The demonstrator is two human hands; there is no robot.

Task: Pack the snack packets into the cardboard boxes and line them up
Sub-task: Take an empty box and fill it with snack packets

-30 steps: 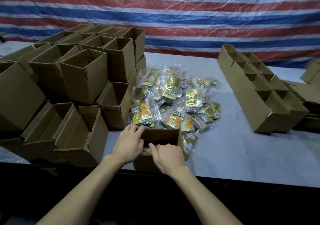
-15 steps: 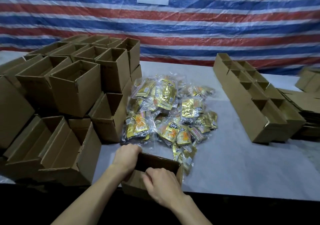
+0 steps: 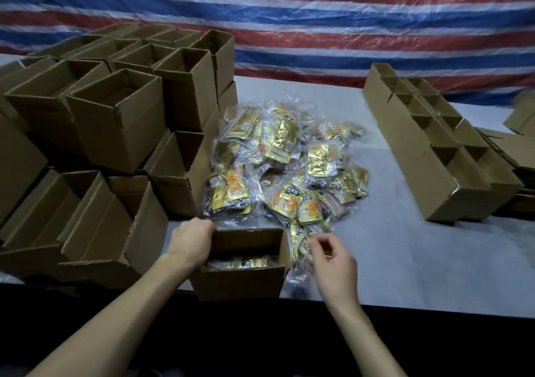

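A small open cardboard box [image 3: 240, 284] stands at the table's front edge, with gold snack packets lying inside it. My left hand [image 3: 191, 242] grips the box's left rim. My right hand [image 3: 331, 260] hovers just right of the box with fingers loosely curled and nothing in them, over the nearest packets. A heap of gold and orange snack packets [image 3: 286, 171] in clear wrap lies just behind the box.
Stacked open cardboard boxes [image 3: 113, 121] crowd the left side of the table. A double row of boxes [image 3: 440, 150] runs along the right, with flat cardboard [image 3: 515, 150] beyond it. Bare grey table [image 3: 405, 249] lies right of my right hand.
My right hand has let go of the box's near rim and moved right, toward the packets. My left hand stays on the box. The camera has shifted.
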